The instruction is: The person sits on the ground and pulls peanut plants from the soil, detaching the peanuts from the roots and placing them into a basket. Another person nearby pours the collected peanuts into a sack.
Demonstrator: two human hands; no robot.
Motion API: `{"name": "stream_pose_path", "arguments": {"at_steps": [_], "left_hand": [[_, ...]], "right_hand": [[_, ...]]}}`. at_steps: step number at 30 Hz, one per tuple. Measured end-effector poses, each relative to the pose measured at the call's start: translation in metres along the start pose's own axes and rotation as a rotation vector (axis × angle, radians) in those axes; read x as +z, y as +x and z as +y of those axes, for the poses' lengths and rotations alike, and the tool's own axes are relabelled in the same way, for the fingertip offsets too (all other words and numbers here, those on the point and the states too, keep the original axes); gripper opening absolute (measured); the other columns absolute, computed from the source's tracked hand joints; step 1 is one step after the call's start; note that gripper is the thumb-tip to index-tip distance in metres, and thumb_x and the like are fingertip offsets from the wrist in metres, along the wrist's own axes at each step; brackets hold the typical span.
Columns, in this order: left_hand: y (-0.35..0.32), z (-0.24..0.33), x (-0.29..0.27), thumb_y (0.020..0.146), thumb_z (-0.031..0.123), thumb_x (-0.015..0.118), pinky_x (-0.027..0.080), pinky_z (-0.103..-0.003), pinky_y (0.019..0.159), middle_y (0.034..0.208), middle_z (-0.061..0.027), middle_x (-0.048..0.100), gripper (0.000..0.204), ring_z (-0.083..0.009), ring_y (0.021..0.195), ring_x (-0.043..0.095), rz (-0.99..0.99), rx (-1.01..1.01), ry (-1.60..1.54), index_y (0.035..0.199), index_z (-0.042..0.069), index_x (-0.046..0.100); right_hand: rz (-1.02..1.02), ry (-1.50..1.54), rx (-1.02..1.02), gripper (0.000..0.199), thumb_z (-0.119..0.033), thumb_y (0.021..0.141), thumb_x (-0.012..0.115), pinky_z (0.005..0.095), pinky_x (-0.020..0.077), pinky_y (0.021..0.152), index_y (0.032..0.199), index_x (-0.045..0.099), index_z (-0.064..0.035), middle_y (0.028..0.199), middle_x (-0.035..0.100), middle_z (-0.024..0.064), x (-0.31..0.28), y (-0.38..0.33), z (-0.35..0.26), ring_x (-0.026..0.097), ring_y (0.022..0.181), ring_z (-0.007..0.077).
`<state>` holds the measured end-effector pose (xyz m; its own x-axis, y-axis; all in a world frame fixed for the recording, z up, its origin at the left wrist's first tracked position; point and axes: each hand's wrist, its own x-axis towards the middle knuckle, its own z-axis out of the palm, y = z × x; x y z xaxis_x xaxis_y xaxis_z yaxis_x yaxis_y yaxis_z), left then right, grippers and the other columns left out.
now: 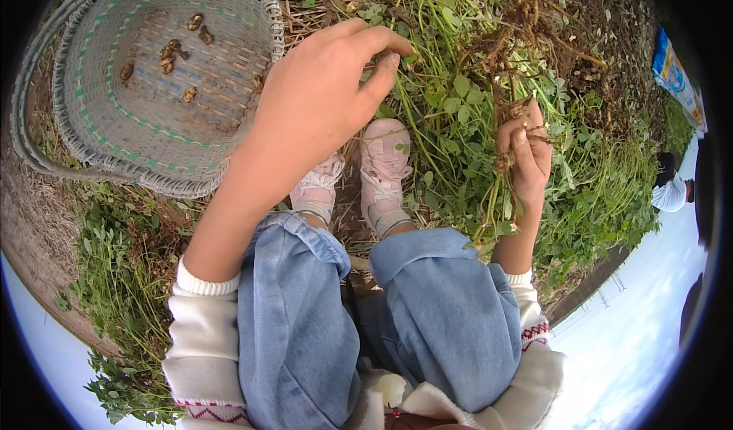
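Note:
My right hand (525, 151) is closed around the stems and root end of an uprooted peanut plant (508, 113). A few muddy pods show beside its fingers, and thin brown roots spread out above. My left hand (328, 75) hovers palm down between the basket and the plants, fingers bent, thumb and forefinger slightly apart; nothing shows between them. A round woven basket (80, 86) with a handle stands at the upper left. Several loose peanuts (169, 54) lie scattered on its bottom.
Heaped green peanut plants (450, 109) cover the ground in front and to the right. More plants (126, 292) lie at the left. My pink shoes (385, 166) stand between basket and heap. A blue and white bag (678, 79) and another person (670, 189) are far right.

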<state>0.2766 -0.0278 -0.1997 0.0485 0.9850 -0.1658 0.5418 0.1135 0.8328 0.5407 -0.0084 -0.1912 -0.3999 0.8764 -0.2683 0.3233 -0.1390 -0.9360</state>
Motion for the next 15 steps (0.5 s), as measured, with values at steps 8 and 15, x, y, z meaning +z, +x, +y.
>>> {"name": "stream_pose_path", "arguments": {"at_steps": [8, 15], "left_hand": [[0.011, 0.000, 0.018, 0.085, 0.015, 0.056, 0.045, -0.029, 0.078, 0.095, -0.0080, 0.065, 0.021, -0.0158, 0.085, 0.060, -0.193, -0.204, -0.426, 0.101, 0.003, 0.063], [0.006, -0.024, 0.038, 0.087, 0.016, 0.056, 0.044, -0.025, 0.082, 0.097, -0.0067, 0.065, 0.026, -0.0118, 0.090, 0.058, -0.105, -0.357, -0.441, 0.107, 0.000, 0.060]], "right_hand": [[-0.140, -0.265, -0.090, 0.024, -0.019, 0.086, 0.052, 0.0292, 0.0325, 0.063, 0.070, 0.056, -0.0032, 0.075, 0.047, 0.0042, 0.010, 0.009, -0.009, 0.043, 0.066, 0.0168], [-0.189, -0.605, -0.311, 0.007, -0.015, 0.078, 0.061, 0.0323, 0.0334, 0.068, 0.077, 0.062, -0.0085, 0.077, 0.051, 0.0039, 0.031, 0.015, -0.005, 0.050, 0.076, 0.0219]]}}
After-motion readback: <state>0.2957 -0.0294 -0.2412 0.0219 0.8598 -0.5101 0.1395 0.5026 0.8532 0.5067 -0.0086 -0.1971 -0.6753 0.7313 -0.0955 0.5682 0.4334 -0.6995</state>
